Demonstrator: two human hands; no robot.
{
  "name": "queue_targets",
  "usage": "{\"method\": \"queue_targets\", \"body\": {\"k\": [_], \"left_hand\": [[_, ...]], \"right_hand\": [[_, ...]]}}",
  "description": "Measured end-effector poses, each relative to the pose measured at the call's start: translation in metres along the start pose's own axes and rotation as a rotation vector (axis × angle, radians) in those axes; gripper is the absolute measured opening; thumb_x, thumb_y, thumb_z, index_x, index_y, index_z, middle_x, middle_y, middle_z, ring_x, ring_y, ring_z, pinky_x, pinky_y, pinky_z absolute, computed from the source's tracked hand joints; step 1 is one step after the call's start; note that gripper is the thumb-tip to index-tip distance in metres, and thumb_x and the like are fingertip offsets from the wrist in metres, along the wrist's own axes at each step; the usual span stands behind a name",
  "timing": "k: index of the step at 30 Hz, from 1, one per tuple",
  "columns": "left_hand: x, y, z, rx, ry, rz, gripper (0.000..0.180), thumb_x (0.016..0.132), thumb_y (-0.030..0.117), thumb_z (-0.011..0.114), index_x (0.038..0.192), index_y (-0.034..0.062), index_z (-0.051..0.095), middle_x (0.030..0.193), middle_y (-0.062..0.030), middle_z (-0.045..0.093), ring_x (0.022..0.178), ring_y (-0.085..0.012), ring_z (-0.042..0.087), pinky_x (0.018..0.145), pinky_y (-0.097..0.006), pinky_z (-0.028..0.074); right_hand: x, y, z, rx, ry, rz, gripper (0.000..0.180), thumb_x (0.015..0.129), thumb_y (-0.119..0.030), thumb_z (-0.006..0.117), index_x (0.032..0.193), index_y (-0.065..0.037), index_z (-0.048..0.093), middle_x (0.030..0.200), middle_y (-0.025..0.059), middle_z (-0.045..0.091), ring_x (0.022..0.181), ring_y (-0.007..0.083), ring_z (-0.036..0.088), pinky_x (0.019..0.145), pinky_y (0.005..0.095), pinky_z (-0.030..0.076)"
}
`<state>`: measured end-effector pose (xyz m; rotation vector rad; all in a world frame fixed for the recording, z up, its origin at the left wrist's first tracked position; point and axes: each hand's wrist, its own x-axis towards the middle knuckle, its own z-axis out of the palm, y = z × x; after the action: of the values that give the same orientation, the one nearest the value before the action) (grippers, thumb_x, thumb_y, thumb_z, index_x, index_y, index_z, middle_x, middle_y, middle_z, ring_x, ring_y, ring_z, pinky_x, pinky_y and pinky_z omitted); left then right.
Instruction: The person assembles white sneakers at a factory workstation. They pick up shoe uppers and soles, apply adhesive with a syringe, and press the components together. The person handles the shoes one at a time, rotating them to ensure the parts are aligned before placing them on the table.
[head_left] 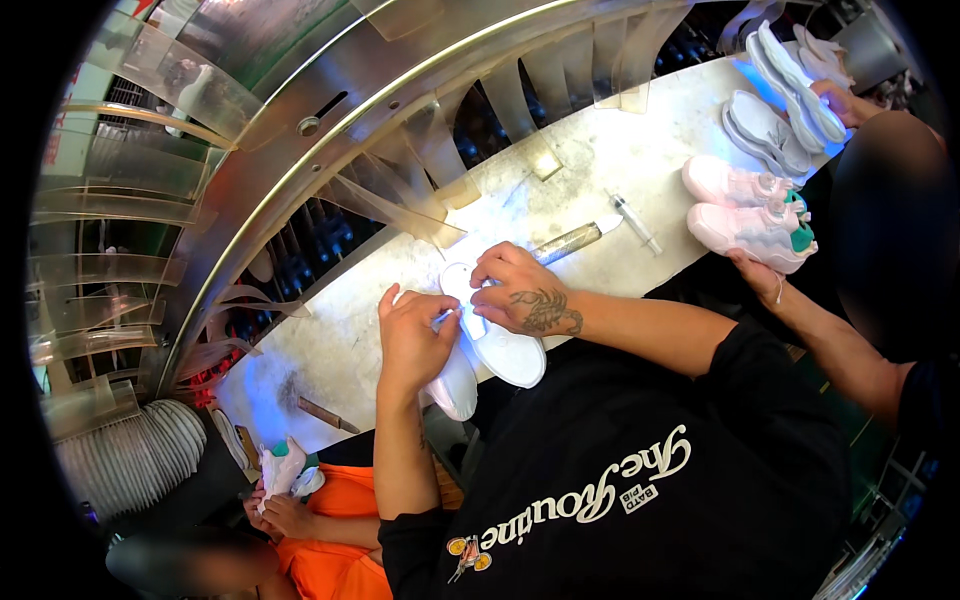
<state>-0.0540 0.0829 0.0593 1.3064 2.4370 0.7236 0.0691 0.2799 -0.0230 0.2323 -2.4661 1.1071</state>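
In front of me a white shoe sole (510, 356) lies at the table's near edge, pale under bluish light. A second white sole or shoe (455, 386) sits to its left, partly covered by my hand. My left hand (412, 335) is closed at the sole's left side, thumb and index finger pinched together. What is between those fingertips is too small to make out. My right hand (515, 290) bends its fingers over the sole's upper part, gripping its edge. The fingertips of both hands nearly meet there and hide the middle of the sole.
Beyond my right hand lie a patterned tube-like tool (570, 243) and a clear syringe (637, 226). At right, a co-worker holds pink shoes (745, 215) near grey-white soles (765, 135). Clear plastic strips (400, 190) hang from a metal hood. An orange-shirted co-worker handles a shoe (283, 468) at lower left.
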Motion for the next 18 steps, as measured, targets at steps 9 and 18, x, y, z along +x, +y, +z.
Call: {"method": "queue_targets", "body": {"k": [9,18], "left_hand": [[0.003,0.005,0.012,0.124,-0.036,0.088,0.013,0.088,0.014,0.082,0.1,0.0106,0.082,0.092,-0.0082,0.075,0.099,-0.0319,0.069,0.118,-0.055,0.041],[-0.001,0.011,0.011,0.217,-0.017,0.141,0.009,0.089,0.016,0.077,0.094,0.0083,0.078,0.092,-0.0103,0.071,0.097,-0.0336,0.065,0.117,-0.056,0.041]], "right_hand": [[-0.007,0.0,-0.001,0.02,-0.01,0.021,0.014,0.085,-0.015,0.085,0.097,-0.01,0.08,0.125,0.0056,0.069,0.13,0.0342,0.057,0.109,0.0491,0.05],[-0.008,-0.004,-0.002,0.034,-0.068,0.068,0.01,0.092,-0.019,0.08,0.097,-0.01,0.079,0.125,0.0042,0.069,0.132,0.0305,0.055,0.106,0.048,0.046]]}}
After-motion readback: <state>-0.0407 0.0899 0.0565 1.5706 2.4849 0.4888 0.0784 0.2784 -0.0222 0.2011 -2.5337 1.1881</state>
